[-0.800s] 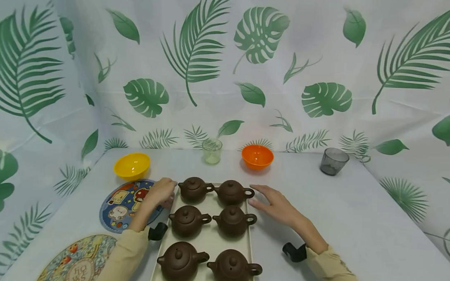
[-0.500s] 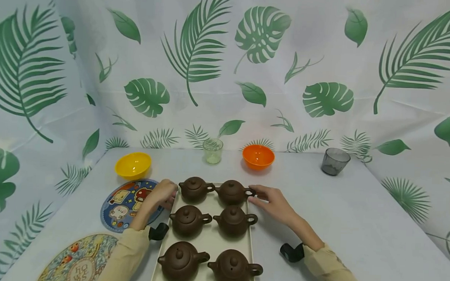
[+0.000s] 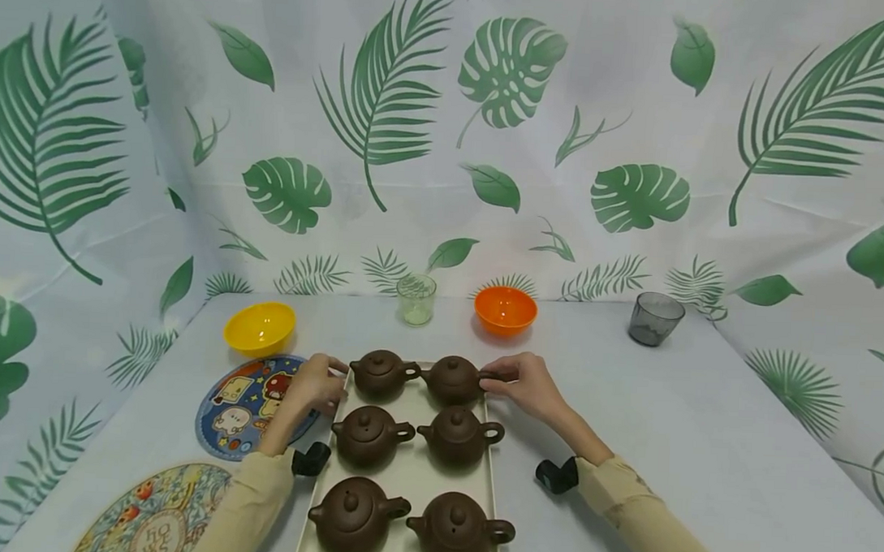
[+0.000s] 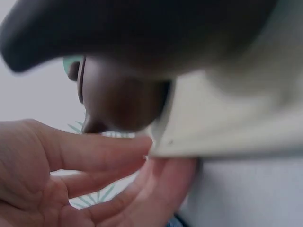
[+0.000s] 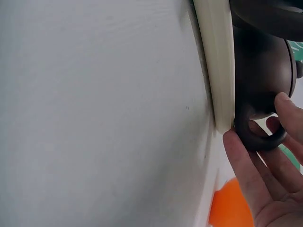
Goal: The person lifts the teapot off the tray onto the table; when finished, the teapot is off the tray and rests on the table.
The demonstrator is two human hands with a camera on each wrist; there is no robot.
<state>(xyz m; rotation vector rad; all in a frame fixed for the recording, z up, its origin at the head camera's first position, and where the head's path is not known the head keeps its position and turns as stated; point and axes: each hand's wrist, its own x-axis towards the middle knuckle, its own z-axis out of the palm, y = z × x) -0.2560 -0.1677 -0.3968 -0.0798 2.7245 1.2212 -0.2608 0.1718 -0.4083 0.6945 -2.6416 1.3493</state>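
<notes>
Several dark brown teapots stand in pairs on a long cream tray [image 3: 413,470], their spouts to the left and handles to the right. At the tray's far left corner my left hand [image 3: 321,383] pinches the rim; in the left wrist view the thumb [image 4: 99,149] lies above it and the fingers below. My right hand [image 3: 527,385] holds the far right teapot [image 3: 453,379] by its handle. In the right wrist view that handle [image 5: 260,143] sits between thumb and fingers, with one fingertip beside the tray's end.
Behind the tray stand a yellow bowl [image 3: 260,329], a pale green glass [image 3: 416,299], an orange bowl [image 3: 505,312] and a grey glass [image 3: 656,319]. Two round patterned mats, one blue [image 3: 228,411] and one multicoloured [image 3: 159,514], lie to the left.
My right hand has moved left from beside the far right teapot and taken hold of its handle. My left hand stays at the tray's corner; the tray and teapots look unmoved.
</notes>
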